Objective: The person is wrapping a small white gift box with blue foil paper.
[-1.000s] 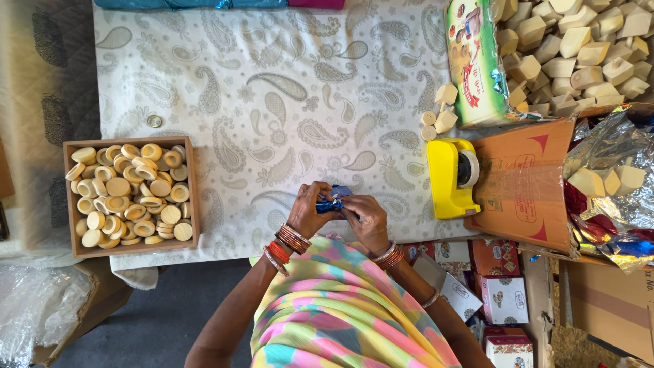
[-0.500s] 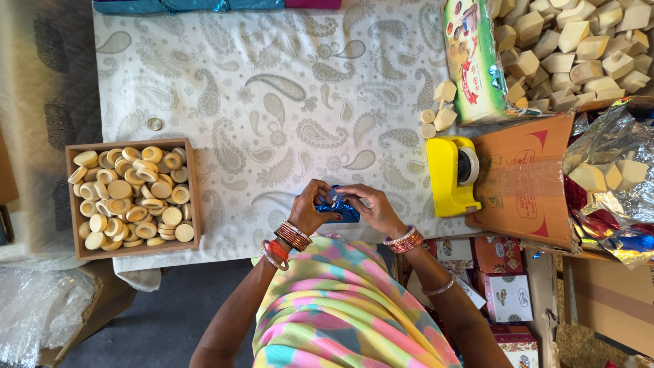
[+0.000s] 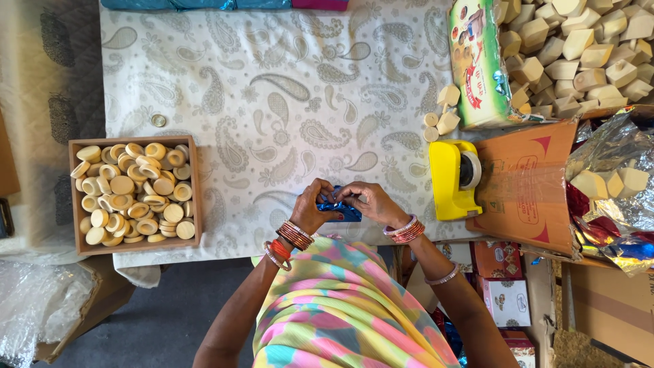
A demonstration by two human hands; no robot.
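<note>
Fingers of the left hand point(image 3: 310, 208) and the right hand point(image 3: 371, 202) pinch a small blue foil packet point(image 3: 338, 206) between them, both hands closed on it at the near edge of the paisley tablecloth point(image 3: 286, 88). Just right of the packet stands a yellow tape dispenser point(image 3: 451, 178); well to its left sits a wooden box point(image 3: 134, 140) of round pale discs point(image 3: 133, 194), and far right of it lies a heap of pale blocks point(image 3: 579, 48).
</note>
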